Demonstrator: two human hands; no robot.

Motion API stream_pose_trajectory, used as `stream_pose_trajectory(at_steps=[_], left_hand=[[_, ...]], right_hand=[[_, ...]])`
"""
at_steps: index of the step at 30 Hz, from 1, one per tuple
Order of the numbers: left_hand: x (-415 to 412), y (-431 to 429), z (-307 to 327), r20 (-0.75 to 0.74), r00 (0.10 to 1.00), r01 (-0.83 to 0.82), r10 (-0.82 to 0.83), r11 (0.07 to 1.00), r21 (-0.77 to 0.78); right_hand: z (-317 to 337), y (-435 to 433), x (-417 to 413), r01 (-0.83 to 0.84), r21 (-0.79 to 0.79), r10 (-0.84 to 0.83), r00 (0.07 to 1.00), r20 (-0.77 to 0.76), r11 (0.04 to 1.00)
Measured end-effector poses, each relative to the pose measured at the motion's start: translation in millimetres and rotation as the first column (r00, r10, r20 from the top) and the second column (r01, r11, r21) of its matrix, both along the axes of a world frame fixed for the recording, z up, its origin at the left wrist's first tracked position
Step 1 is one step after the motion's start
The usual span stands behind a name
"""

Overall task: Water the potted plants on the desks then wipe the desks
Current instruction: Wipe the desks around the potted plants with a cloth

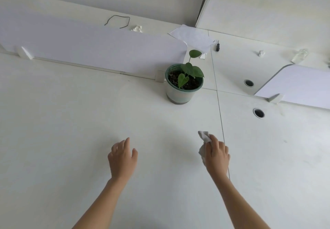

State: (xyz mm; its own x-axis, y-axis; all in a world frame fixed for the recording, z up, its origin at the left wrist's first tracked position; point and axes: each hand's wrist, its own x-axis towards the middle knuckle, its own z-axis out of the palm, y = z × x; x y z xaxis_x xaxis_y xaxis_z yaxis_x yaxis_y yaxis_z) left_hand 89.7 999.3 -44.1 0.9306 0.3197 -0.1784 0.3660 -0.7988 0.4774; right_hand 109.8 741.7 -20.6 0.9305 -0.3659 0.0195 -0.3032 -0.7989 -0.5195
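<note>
A small green plant in a pale pot with a green rim (183,87) stands on the white desk (71,121), next to the end of a low white divider. My right hand (217,152) holds a crumpled white cloth (203,137) against the desk surface, close to the seam between two desks. My left hand (122,157) hovers over the desk to the left, fingers loosely curled, holding nothing. Both hands are well in front of the pot.
A white divider panel (89,44) runs along the back left, another (300,85) at the right. Two round cable holes (258,113) sit right of the seam. Behind lie a sheet of paper (192,37), a black wire (117,21), crumpled tissues (137,28), and a small dark tool (217,45).
</note>
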Motion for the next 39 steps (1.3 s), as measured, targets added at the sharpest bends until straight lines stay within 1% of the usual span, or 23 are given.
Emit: stream_pose_trajectory(at_steps=[3,5,7,9,11,15,17,18,20,22,23,24,25,27,29,30,31,33,34,36,37,38,39], left_hand=[[27,6,-13,-0.082,0.995,0.069,-0.062,0.994,0.085],[45,13,-23,-0.115,0.991,0.077,-0.061,0.988,0.135],[56,20,-31,-0.16,0.985,0.09,-0.061,0.98,0.178],[65,23,-39,-0.19,0.98,0.098,-0.059,0.974,0.205],[67,22,-44,-0.208,0.977,0.101,-0.055,0.971,0.219],[70,20,-49,-0.169,0.985,0.056,-0.014,0.967,0.247],[70,20,-51,-0.146,0.989,0.032,0.005,0.967,0.252],[70,20,-51,-0.135,0.991,0.022,0.012,0.967,0.253],[70,20,-53,-0.109,0.994,0.004,0.027,0.963,0.271],[71,21,-55,-0.092,0.995,-0.006,0.035,0.955,0.298],[71,21,-55,-0.086,0.996,-0.008,0.036,0.95,0.311],[71,21,-56,-0.075,0.997,-0.01,0.037,0.946,0.324],[71,22,-57,-0.063,0.997,-0.014,0.037,0.942,0.334],[71,22,-59,-0.031,0.999,-0.023,0.036,0.937,0.35],[71,22,-60,-0.008,0.999,-0.031,0.037,0.934,0.357],[71,22,-61,0.0,0.999,-0.037,0.04,0.934,0.355],[71,22,-61,0.0,0.999,-0.044,0.046,0.936,0.349],[71,22,-60,-0.013,0.998,-0.048,0.056,0.941,0.336],[71,22,-60,-0.023,0.998,-0.044,0.055,0.943,0.331],[71,22,-59,-0.05,0.998,-0.029,0.047,0.948,0.316],[71,22,-57,-0.064,0.997,-0.024,0.046,0.952,0.305],[71,22,-57,-0.071,0.997,-0.021,0.044,0.954,0.3],[71,22,-56,-0.079,0.996,-0.015,0.04,0.955,0.295]], right_hand=[[-1,-8,51,-0.05,-0.124,0.049,0.999,-0.011,0.991],[-7,-14,89,-0.034,-0.162,0.026,0.999,-0.048,0.986],[-16,-20,115,0.014,-0.128,-0.029,0.992,-0.12,0.992],[-31,-19,134,-0.028,-0.061,0.013,0.971,-0.239,0.998],[-44,-8,141,-0.079,-0.043,0.06,0.943,-0.327,0.996],[-57,25,131,-0.097,-0.135,0.035,0.915,-0.402,0.986],[-58,51,117,-0.219,-0.127,0.148,0.896,-0.418,0.967],[-58,65,109,-0.337,-0.126,0.257,0.87,-0.421,0.933],[-58,90,100,-0.575,-0.186,0.483,0.791,-0.376,0.797],[-56,103,118,-0.694,-0.236,0.613,0.715,-0.336,0.68],[-52,108,133,-0.738,-0.212,0.645,0.667,-0.374,0.64],[-53,110,148,-0.755,-0.209,0.667,0.65,-0.364,0.622],[-53,115,162,-0.731,-0.15,0.631,0.66,-0.408,0.666],[-54,133,184,-0.576,-0.11,0.488,0.766,-0.418,0.81],[-51,158,185,-0.477,-0.06,0.413,0.811,-0.414,0.877],[-50,167,178,-0.515,-0.032,0.458,0.787,-0.414,0.856],[-53,170,169,-0.606,-0.024,0.547,0.734,-0.403,0.795],[-59,158,149,-0.805,-0.126,0.739,0.585,-0.333,0.58],[-58,146,140,-0.843,-0.174,0.781,0.538,-0.318,0.509],[-57,113,135,-0.868,-0.225,0.775,0.496,-0.391,0.443],[-55,93,137,-0.859,-0.238,0.752,0.512,-0.415,0.453],[-56,70,141,-0.826,-0.235,0.711,0.562,-0.423,0.513],[-55,45,149,-0.739,-0.213,0.61,0.655,-0.446,0.639]])
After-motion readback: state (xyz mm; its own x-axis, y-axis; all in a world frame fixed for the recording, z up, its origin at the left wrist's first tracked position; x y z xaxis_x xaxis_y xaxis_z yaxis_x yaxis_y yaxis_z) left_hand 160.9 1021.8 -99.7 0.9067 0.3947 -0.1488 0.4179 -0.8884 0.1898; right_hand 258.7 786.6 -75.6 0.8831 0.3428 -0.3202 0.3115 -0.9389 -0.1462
